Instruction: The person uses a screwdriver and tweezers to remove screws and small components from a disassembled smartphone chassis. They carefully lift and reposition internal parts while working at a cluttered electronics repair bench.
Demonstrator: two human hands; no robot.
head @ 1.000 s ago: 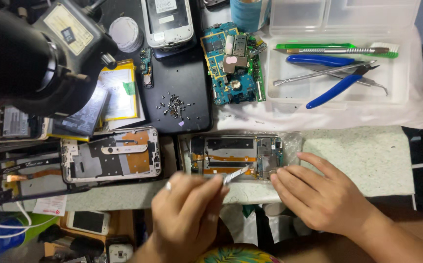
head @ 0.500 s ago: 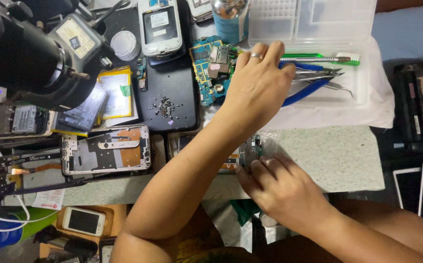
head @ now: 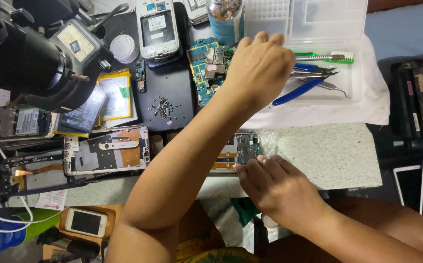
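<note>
**Left hand now over the tool tray, right hand pinning the open phone**

Since half a second ago the left hand (head: pixel 257 65) has pushed a bit further right across the bench. It sits over the near edge of the clear plastic tray (head: pixel 328 29), knuckles up, fingers curled down toward the tool handles. A second ago it was down at the phone holding a thin tool; that tool isn't visible now. Can't tell whether the fingers have closed on anything, the back of the hand hides them.

Tools just beside it in the tray: blue-handled pliers (head: pixel 301 87), green brush (head: pixel 326 57), metal tweezers (head: pixel 333 86) poking out to the right.

Right hand (head: pixel 282 190) hasn't moved: flat, fingertips pressed on the near edge of the opened phone (head: pixel 236 153), holding it down on the speckled mat (head: pixel 328 153). Not a clench, just a press. The phone lies mid-bench, partly under the left forearm.

Reading: looks like a tool swap, work on the phone paused while it stays held in place.

Around: blue circuit board (head: pixel 209 68) left of the reaching hand, small pile of screws (head: pixel 162 107) on the dark mat, another stripped phone frame (head: pixel 106 151) to the left, microscope (head: pixel 31 63) top left.
</note>
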